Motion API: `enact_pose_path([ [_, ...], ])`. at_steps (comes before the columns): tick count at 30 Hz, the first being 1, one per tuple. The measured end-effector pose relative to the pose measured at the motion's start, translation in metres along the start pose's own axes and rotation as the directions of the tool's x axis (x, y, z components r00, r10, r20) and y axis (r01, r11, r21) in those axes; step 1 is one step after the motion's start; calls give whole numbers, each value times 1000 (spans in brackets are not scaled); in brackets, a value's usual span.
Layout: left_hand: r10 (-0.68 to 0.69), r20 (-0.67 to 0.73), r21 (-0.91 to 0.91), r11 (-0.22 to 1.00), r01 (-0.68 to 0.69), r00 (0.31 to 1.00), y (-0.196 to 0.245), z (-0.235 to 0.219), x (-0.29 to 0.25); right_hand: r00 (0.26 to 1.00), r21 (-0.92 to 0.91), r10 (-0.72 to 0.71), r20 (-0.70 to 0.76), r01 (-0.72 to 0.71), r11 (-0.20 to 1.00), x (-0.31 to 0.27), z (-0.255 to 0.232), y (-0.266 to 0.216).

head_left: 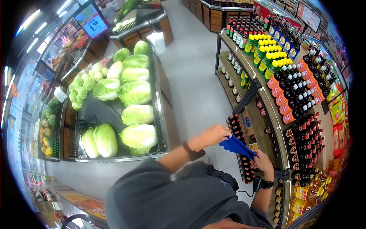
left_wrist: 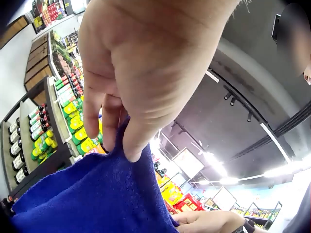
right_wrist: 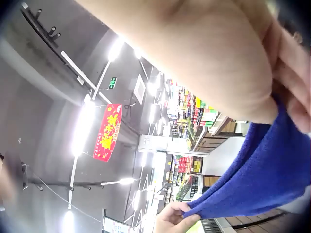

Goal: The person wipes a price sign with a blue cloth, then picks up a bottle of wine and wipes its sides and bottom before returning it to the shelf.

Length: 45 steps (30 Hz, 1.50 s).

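Note:
A blue cloth is stretched between my two hands in front of my body. My left hand pinches one end of it; in the left wrist view, thumb and fingers close on the fabric, which hangs in a broad fold below. The opposite end is held by my right hand, lower and nearer the shelf. Seen from the right wrist, the cloth runs doubled over from my right hand at the top to my left hand at the bottom.
Right of me, a tiered shelf carries rows of sauce bottles, with small dark bottles below my hands. Oil jugs stand nearer. On my left is a produce bin with Chinese cabbages. A grey aisle floor runs between.

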<state>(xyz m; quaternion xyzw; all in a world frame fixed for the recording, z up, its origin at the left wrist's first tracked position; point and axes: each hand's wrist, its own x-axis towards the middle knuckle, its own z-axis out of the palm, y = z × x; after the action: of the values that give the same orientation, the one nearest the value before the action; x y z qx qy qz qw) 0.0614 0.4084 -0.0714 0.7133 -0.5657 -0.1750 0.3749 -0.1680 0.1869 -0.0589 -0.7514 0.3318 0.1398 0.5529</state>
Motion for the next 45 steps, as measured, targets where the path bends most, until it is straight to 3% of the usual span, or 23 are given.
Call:
enact_pose_path([
  [1,-36,34,-1,999,36,999,-2,1,0,1000,-8,-1,2,1,1000,-2,-1,3],
  [4,-66,-80,-24,998,65,995,-4,12,-2,998,42,-34,51,32,999,0,-6,17],
  [7,-20,86,-14,1000,21,996,-18,22,5,993,120,-34,113,20,993,-13,-19,11],
  [9,-56,41,-44,997,58,998,-2,20,11,989,176,-24,149,-3,984,-25,-30,1],
  [10,-73,31,-68,995,75,997,7,22,13,984,272,-129,126,91,958,-19,-31,20],
  [12,117,-67,-120,985,-124,991,-2,39,25,988,227,-155,8,149,962,-21,-42,41],
  [14,-32,57,-441,896,54,998,8,50,35,952,243,-276,-133,301,922,-33,-49,39],
  [16,-214,185,-636,718,282,959,29,54,44,959,400,-163,-231,246,883,-45,-59,52],
  [18,-233,201,-747,592,302,952,38,67,58,959,446,-132,-249,235,864,-57,-73,62],
  [20,-256,129,-707,653,270,958,57,72,72,840,443,-370,-397,529,724,-76,-75,54],
  [23,-207,86,-756,624,199,975,57,89,94,839,289,-276,-468,440,850,-86,-94,84],
  [26,-124,88,-716,682,149,988,81,91,113,716,26,-423,-556,523,852,-118,-113,78],
  [27,-93,99,-711,689,136,991,94,89,119,663,-156,-474,-580,480,863,-125,-123,89],
  [29,-39,131,-717,686,121,991,116,81,129,547,-69,-577,-607,686,724,-140,-139,87],
  [30,42,159,-795,598,103,986,125,76,135,476,-33,-620,-624,776,630,-150,-147,80],
  [32,210,193,-913,397,97,959,141,69,147,535,159,-595,-600,808,567,-170,-161,68],
  [34,313,151,-980,170,101,938,156,78,164,570,176,-552,-609,776,606,-179,-175,66],
  [36,404,66,-985,-118,123,912,184,90,179,513,163,-497,-700,792,588,-193,-173,41],
  [37,379,97,-969,-176,174,920,196,91,180,455,55,-569,-685,811,582,-196,-177,36],
  [40,546,342,-929,72,364,765,185,94,209,298,-144,-698,-651,855,499,-206,-186,21],
  [41,439,443,-893,140,427,782,189,97,214,329,-135,-701,-633,844,519,-210,-189,18],
  [42,225,440,-898,136,419,870,201,104,213,357,-130,-704,-614,834,536,-214,-192,15],
  [45,141,309,-912,326,250,941,197,122,229,304,-238,-706,-640,795,558,-218,-199,18],
])
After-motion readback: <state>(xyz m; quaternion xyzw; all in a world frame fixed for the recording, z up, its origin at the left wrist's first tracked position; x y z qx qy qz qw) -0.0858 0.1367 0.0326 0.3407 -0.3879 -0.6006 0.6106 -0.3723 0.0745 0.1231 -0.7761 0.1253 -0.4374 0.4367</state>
